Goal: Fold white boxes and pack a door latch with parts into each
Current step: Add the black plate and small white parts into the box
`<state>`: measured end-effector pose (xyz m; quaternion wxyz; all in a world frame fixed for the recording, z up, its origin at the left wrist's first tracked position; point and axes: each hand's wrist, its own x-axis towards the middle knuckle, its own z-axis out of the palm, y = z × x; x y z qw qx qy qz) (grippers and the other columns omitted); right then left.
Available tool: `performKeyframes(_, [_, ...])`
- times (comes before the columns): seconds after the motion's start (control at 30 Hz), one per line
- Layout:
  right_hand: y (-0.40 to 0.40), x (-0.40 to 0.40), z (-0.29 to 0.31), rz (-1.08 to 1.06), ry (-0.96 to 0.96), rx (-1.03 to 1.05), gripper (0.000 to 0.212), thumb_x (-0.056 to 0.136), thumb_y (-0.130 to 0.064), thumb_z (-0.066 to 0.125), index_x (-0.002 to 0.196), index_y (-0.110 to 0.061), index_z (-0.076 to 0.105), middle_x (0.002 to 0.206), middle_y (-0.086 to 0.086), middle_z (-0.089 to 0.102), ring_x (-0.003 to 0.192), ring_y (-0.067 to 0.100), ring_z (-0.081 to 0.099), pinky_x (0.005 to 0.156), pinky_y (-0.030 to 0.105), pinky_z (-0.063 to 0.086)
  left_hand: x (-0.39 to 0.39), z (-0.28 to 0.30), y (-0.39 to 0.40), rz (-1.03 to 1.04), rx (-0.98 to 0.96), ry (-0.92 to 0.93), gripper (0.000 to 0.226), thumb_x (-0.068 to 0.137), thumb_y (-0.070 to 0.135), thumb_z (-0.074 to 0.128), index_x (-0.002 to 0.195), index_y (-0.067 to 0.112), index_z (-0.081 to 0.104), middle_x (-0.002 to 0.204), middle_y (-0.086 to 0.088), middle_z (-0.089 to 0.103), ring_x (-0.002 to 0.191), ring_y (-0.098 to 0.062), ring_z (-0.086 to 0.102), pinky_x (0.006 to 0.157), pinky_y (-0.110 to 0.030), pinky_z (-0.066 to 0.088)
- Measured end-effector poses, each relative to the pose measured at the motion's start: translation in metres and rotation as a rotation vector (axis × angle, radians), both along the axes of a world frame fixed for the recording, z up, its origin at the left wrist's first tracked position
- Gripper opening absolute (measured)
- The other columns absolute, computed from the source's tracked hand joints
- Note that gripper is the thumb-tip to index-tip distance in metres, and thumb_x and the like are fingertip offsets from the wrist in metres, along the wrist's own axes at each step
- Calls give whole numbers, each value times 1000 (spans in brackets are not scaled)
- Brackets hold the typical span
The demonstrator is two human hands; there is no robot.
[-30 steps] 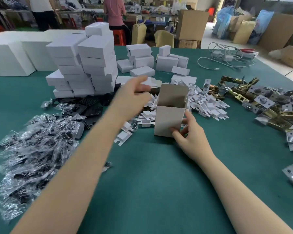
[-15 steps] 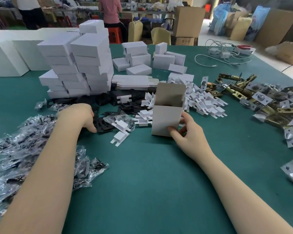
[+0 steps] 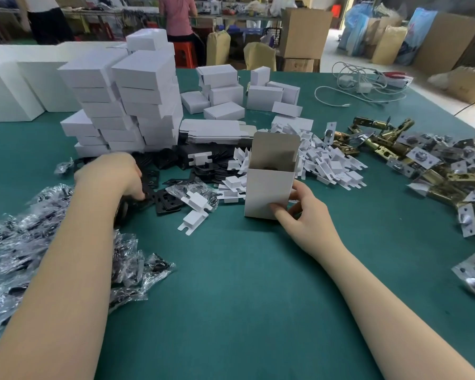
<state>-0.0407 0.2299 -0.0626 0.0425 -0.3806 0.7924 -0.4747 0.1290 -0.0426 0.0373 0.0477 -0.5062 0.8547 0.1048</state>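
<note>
An upright white box (image 3: 269, 187) of plain unprinted card stands mid-table on the green felt table (image 3: 231, 270), its top flap raised and something dark just visible inside. The right hand (image 3: 302, 215) grips its lower right corner, thumb on the front face. The left hand (image 3: 113, 174), well apart, curls its fingers onto flat black plates (image 3: 165, 198). Crinkly clear bags (image 3: 25, 242) lie left, brass latches (image 3: 436, 171) right, stacked closed boxes (image 3: 126, 100) behind
</note>
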Motion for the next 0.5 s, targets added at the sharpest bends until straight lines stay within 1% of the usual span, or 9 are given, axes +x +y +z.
performKeyframes(0.03, [0,0,-1,-2,-2,0,46,88,-31,66,117,-56,40,96,-23,62,69,5,57,63,9,44,1,3,-2,6,-52,65,36,80,11,74,115,22,69,121,-11,63,106,-35,59,99,-49,48])
performKeyframes(0.1, [0,-1,-2,-5,-7,1,47,88,-31,66,119,-55,40,96,-23,62,69,5,57,63,9,44,3,10,-4,-6,-107,200,33,86,2,63,110,22,73,119,-10,67,103,-33,62,98,-46,50])
performKeyframes(0.2, [0,-1,-3,-8,-8,1,47,88,-30,66,122,-53,42,95,-25,61,68,5,57,62,8,43,3,16,-2,-65,-119,299,31,88,0,61,104,22,76,114,-8,71,103,-30,64,98,-44,50])
performKeyframes(0.23, [0,-1,-3,-8,-8,0,46,88,-30,66,123,-51,43,95,-25,61,68,5,57,62,8,43,2,16,-2,-81,-116,287,29,88,2,63,105,23,75,115,-7,71,103,-30,64,98,-44,50])
performKeyframes(0.3, [1,-1,-2,-7,-8,-2,46,88,-30,66,122,-50,44,94,-25,61,69,4,57,61,7,43,-1,11,-1,-97,-77,186,29,86,12,72,113,21,72,118,-7,69,105,-29,62,99,-43,49])
performKeyframes(0.37, [1,0,-2,-2,-8,-3,46,88,-30,66,119,-54,42,94,-26,61,70,4,57,62,7,43,-2,1,-2,-101,-11,27,46,81,24,80,124,16,66,124,-9,65,110,-31,60,99,-41,48])
performKeyframes(0.4, [1,0,-2,-1,-6,-5,46,88,-29,66,117,-55,41,94,-26,61,70,5,56,62,8,43,-3,-5,-2,-101,11,-38,54,80,26,80,130,14,62,129,-10,62,114,-31,58,101,-42,46])
performKeyframes(0.43, [1,0,-1,0,-5,-5,47,89,-29,66,116,-56,40,93,-26,61,70,6,56,62,8,43,-3,-10,-4,-100,26,-82,60,81,28,80,135,16,57,134,-9,59,119,-32,56,103,-44,45])
performKeyframes(0.5, [1,0,-1,2,-5,-5,47,88,-29,67,112,-60,40,92,-29,61,68,7,56,62,9,44,-3,-17,-8,-97,43,-106,65,81,32,78,141,23,52,141,-5,53,125,-31,52,106,-47,43])
